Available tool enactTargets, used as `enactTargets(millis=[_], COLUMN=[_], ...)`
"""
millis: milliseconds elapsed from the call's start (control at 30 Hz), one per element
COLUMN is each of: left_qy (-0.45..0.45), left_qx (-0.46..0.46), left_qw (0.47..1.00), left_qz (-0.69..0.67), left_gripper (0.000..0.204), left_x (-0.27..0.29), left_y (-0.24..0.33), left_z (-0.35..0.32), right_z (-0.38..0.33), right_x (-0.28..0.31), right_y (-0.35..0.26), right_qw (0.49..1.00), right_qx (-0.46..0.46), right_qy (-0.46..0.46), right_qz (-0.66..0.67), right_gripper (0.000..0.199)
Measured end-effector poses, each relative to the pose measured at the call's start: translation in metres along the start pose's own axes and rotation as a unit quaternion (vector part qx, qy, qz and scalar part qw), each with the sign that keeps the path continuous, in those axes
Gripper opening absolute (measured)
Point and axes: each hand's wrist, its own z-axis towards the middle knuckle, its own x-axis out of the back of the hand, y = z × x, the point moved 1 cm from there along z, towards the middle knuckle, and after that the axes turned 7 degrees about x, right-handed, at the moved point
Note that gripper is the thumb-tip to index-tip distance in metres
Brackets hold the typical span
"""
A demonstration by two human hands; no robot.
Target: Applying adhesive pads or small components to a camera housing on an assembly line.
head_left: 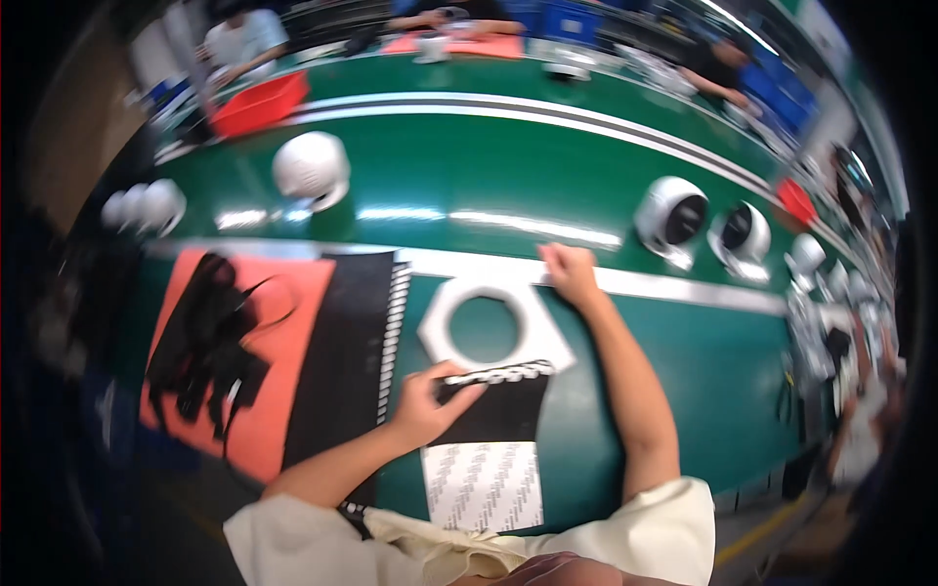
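My left hand [430, 405] pinches the upper left corner of a black sheet [493, 415], thumb on top. White rounded cut-outs run along that sheet's far edge, and its near part is white printed backing paper [484, 483]. Just beyond lies a white foam-like block [442, 327] with a round hole, its near side touching or under the sheet's edge. My right hand [570, 272] is raised right of the block, by the white rail. Its fingers are curled closed and slightly blurred; anything small in them is hidden.
Left are a larger black sheet [342, 342] and an orange mat [283, 361] with a black strapped item [210, 337]. White round camera-like units [311, 168] [672, 220] stand on the green belt [469, 186]. A red bin [262, 104] and co-workers are across.
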Motion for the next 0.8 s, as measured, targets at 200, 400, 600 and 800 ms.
enactTargets(millis=[200, 400, 600, 800], left_qy=[0.035, 0.022, 0.028, 0.034], left_qx=[0.045, 0.041, 0.037, 0.028], left_qw=[0.998, 0.998, 0.998, 0.999], left_qz=[0.016, 0.029, 0.032, 0.024], left_gripper=[0.012, 0.008, 0.008, 0.006], left_x=[0.003, -0.002, -0.002, -0.008], left_y=[-0.007, -0.006, -0.005, 0.001], left_z=[0.000, 0.001, -0.001, 0.000], right_z=[0.006, 0.002, 0.000, 0.003], right_x=[-0.009, 0.005, 0.004, 0.008], right_y=[-0.002, -0.014, -0.015, -0.015], right_qw=[0.999, 0.992, 0.997, 0.994], right_qx=[-0.008, -0.049, -0.014, -0.042], right_qy=[-0.047, -0.096, -0.048, -0.083], right_qz=[0.015, -0.072, -0.057, -0.050], right_gripper=[0.028, 0.032, 0.032, 0.031])
